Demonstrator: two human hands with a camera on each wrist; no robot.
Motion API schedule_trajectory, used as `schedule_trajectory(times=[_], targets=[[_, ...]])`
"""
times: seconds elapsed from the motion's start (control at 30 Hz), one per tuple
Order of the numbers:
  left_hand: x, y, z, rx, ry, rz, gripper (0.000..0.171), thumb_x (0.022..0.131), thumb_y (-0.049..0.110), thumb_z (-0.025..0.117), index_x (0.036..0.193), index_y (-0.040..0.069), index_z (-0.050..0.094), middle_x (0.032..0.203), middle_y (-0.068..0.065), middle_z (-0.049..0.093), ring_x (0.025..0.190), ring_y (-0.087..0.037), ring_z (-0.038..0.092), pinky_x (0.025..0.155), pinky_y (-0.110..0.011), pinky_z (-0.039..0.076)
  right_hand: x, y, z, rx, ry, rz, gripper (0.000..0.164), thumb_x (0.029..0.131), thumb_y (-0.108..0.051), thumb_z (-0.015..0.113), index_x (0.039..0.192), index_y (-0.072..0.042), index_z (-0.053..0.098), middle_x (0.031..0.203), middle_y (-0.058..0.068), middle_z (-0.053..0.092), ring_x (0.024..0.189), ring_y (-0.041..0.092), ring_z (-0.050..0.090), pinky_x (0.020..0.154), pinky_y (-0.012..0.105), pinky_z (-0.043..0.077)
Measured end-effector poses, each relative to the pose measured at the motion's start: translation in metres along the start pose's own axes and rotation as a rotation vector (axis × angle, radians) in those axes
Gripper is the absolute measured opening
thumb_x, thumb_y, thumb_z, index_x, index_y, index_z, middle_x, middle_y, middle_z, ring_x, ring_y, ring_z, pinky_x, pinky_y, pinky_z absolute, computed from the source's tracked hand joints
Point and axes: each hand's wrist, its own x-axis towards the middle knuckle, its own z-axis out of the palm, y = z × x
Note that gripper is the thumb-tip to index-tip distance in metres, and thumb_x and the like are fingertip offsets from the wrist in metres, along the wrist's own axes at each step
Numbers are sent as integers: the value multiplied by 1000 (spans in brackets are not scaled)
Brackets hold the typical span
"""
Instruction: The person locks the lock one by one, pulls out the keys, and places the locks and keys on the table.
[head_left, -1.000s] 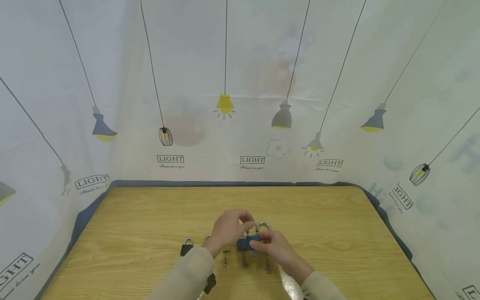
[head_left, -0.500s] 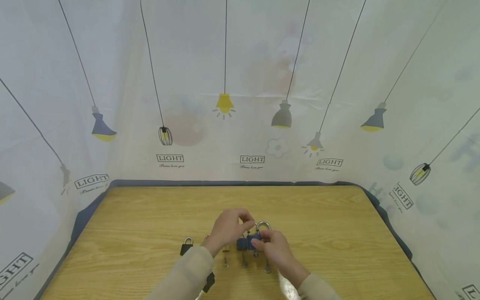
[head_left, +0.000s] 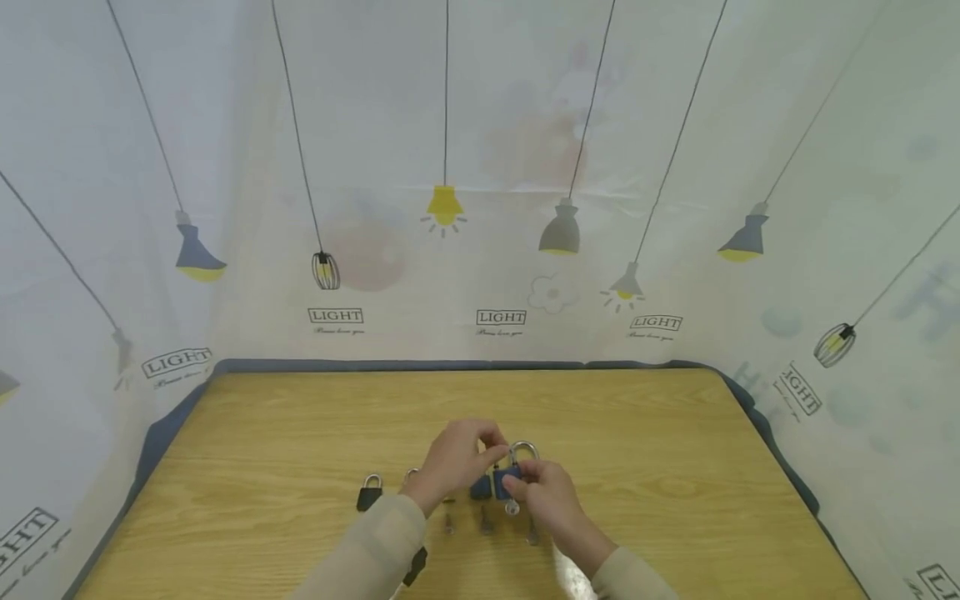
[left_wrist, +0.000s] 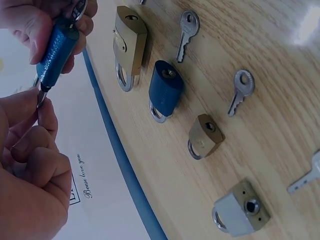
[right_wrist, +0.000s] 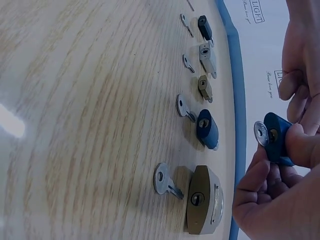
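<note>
In the head view, my right hand (head_left: 551, 500) holds a blue padlock (head_left: 506, 483) by its body, thumb on the front. A key (right_wrist: 260, 133) with a round head stands at its keyhole in the right wrist view. My left hand (head_left: 461, 458) pinches the padlock's metal shackle (left_wrist: 42, 97) between thumb and finger, plain in the left wrist view. The padlock is raised off the table. Nearby on the table stand a second blue padlock (left_wrist: 166, 87) and a large brass padlock (left_wrist: 131, 42). The left fingers hide part of the shackle in the head view.
A small brass padlock (left_wrist: 206, 135), a silver padlock (left_wrist: 241, 207) and a black padlock (head_left: 369, 498) continue the row leftward. Loose keys, one by the large brass padlock (right_wrist: 161, 179), lie in front. Another black item (head_left: 415, 567) lies beside my left sleeve. Printed fabric hangs behind the wooden table (head_left: 637, 433).
My right hand has turned the blue padlock and shifted it slightly, so its key now shows clearly below. The left hand keeps its pinch. The head view has shifted a little.
</note>
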Motion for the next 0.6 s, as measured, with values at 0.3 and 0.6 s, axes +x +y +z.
schedule_trajectory(times=[0.3, 0.6], targets=[[1, 4, 1, 55, -15, 36, 11, 93, 23, 66, 84, 19, 68, 81, 12, 65, 64, -5, 49, 62, -23, 43, 0, -3, -2, -28, 6, -12, 25, 94, -18, 60, 108, 2, 67, 95, 8, 69, 91, 19, 60, 82, 37, 48], [2, 5, 0, 29, -13, 2, 9, 95, 26, 64, 90, 22, 69, 88, 11, 68, 69, -5, 53, 63, -24, 44, 2, -1, -6, -54, 19, -5, 27, 94, -23, 62, 108, -1, 67, 92, 6, 66, 84, 17, 58, 75, 33, 48]])
